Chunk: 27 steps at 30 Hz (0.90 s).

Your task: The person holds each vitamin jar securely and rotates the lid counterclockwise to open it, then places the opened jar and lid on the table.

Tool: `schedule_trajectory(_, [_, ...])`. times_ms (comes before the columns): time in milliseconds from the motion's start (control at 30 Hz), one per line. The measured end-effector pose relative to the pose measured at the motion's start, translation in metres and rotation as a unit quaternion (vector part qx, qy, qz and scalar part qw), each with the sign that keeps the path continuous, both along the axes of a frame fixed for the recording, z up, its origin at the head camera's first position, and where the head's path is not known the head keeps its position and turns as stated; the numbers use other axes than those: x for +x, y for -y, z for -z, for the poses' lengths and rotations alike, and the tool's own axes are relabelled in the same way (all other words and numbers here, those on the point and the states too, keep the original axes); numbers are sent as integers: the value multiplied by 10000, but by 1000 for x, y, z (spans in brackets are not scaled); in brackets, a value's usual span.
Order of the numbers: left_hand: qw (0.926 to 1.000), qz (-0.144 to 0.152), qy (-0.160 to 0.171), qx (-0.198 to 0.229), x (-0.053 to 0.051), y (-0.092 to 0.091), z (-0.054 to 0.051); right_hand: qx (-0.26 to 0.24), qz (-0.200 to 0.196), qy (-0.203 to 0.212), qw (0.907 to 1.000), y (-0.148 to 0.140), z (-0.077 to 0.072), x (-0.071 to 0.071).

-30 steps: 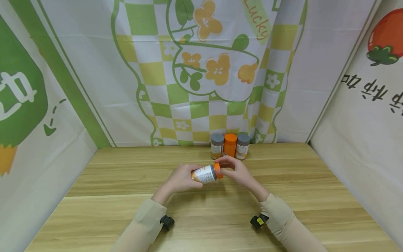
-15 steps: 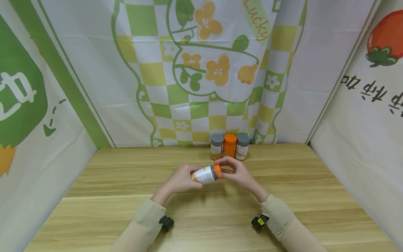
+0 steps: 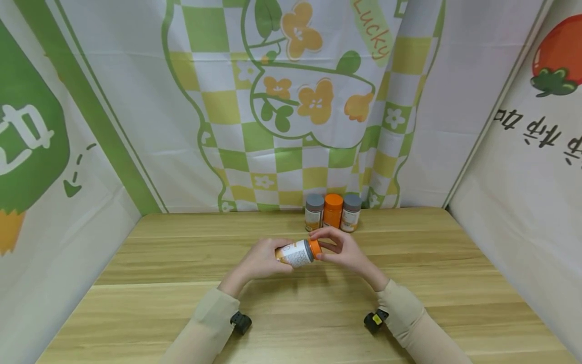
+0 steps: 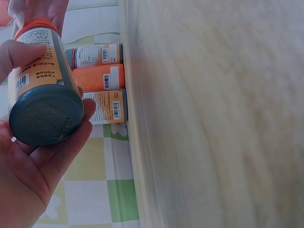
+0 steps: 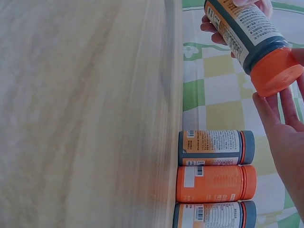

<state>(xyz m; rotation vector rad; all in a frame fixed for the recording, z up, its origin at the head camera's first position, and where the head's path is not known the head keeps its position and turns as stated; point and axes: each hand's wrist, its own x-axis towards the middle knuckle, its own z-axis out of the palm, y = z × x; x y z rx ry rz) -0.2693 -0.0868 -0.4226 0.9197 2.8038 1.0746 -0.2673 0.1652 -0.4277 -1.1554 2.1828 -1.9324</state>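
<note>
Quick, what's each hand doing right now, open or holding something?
Left hand: closed, holding the gray labelled bottle.
Right hand: closed, pinching that bottle's orange cap.

Grey bottle (image 4: 46,119) in the left grip (image 3: 262,259) has an orange-and-white label (image 3: 294,253), cap (image 3: 315,248) at the right grip (image 3: 343,250) is loud orange. Past them I'm seeing grey-lidded jars (image 3: 313,217) flanking an orange jar (image 3: 332,214), streaky tan worktop (image 3: 300,318) below, green-yellow-white checked cloth (image 3: 288,160) behind.
</note>
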Motion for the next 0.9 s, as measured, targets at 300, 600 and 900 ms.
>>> schedule_trajectory(300, [10000,-5,5,0,-1,0,1,-13,50,81,10000,1,0,0])
schedule_trajectory(600, [9998,22,-174,-36,0,0,1,188,650,-63,9977,3,-3,-3])
schedule_trajectory(900, [9998,17,-155,-125,2,0,0,404,844,554,9941,10,-21,10])
